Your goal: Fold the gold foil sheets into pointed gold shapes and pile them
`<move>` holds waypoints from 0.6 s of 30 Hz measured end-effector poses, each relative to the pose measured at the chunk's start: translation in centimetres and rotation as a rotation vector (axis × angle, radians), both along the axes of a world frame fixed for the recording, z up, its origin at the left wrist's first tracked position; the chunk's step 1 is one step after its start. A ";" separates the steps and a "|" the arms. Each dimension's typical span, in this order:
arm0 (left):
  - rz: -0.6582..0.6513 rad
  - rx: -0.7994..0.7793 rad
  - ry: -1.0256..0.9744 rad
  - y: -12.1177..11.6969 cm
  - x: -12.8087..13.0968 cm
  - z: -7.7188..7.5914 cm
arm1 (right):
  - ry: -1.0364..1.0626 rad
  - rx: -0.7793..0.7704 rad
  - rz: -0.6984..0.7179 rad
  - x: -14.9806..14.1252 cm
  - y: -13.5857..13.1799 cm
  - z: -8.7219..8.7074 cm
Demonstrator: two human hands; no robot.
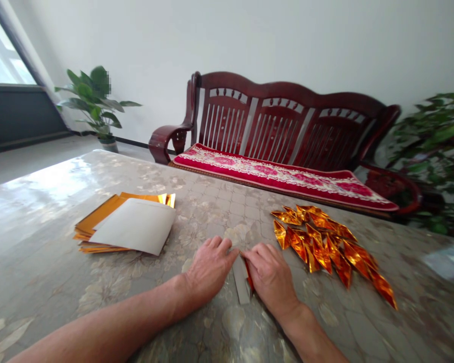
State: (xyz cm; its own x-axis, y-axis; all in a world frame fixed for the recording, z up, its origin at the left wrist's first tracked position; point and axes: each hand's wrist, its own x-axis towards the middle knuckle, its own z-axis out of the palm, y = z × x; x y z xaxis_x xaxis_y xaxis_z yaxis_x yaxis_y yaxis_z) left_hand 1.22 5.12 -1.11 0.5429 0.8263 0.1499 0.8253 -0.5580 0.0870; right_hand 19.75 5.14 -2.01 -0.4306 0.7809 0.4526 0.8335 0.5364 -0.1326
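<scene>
Daylight is let in through a window (7, 50) at the far left of the room, and a potted plant (93, 101) is stood beyond the far corner of a marble-patterned tabletop (60, 201). Behind the far edge, a dark red wooden bench (280, 116) is fitted with a red floral cushion (280, 176), and further foliage (435, 136) is seen at the right. Toward the left of the tabletop, a stack of gold foil sheets (98, 222) is topped by a white sheet (134, 227). Nearer the middle, the left hand (210, 267) is laid palm down, its fingers (227, 249) held together and extended to the upper end of a narrow grey strip (241, 282). A thin red-gold foil edge (248, 277) is seen along the strip's right side. The right hand (270, 275) is placed just to the right, its fingertips (249, 257) brought onto the strip's upper end, so that the strip lies between both hands, its lower end free on the tabletop. Whether it is clamped cannot be told, since the contact is hidden by the fingers. Farther right, a loose heap of folded gold-and-red foil triangles (318, 242) is spread just beyond the right hand.
</scene>
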 end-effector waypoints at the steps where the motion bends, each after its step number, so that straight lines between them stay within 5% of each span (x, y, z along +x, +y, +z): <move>1: -0.002 0.001 -0.002 0.0 0.0 0.0 | -0.011 0.005 0.002 0.0 0.0 0.0; 18: 0.005 0.001 -0.050 0.1 -0.1 0.0 | -0.153 0.061 0.019 -0.2 -0.2 0.3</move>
State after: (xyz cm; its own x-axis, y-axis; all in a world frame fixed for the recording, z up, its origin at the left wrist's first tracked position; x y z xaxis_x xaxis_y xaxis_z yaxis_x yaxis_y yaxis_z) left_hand 1.11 5.18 -1.12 0.5307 0.8288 0.1775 0.8226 -0.5541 0.1279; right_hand 19.56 4.95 -1.66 -0.5123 0.7450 0.4274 0.8312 0.5552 0.0285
